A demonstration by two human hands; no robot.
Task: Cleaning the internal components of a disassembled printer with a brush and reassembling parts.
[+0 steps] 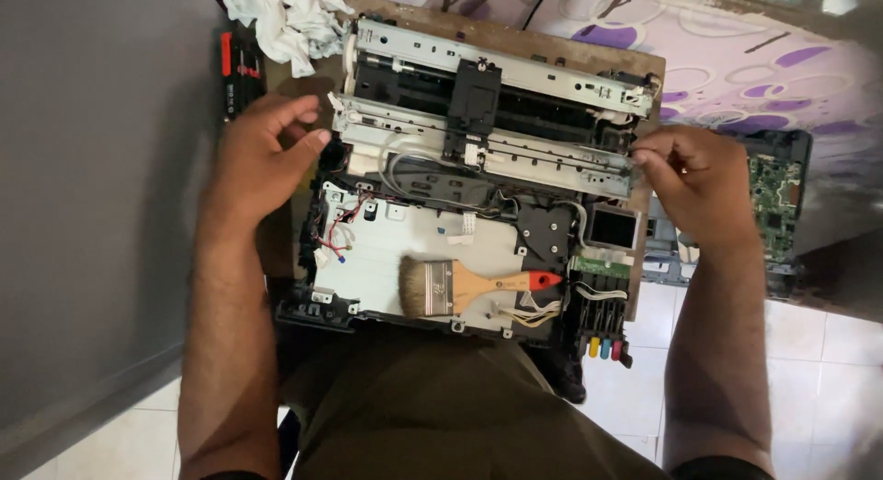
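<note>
Metal and stiff, the carriage frame (487, 135) lies across the far half of the opened printer (460, 213). Left hand (262, 158) and right hand (694, 181) pinch its ends (thin rails, likely sharp-edged, best gripped at end brackets).

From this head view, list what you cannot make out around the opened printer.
- Left hand: its curled fingers hide whatever the fingertips touch at the printer's left end.
- Right hand: it covers the metal rail's right end; any grip is unclear.
- Circuit board: partly behind the right hand, parts too small to tell.
- Red tool: in shadow, kind unclear.
- Brush: fully visible.
</note>
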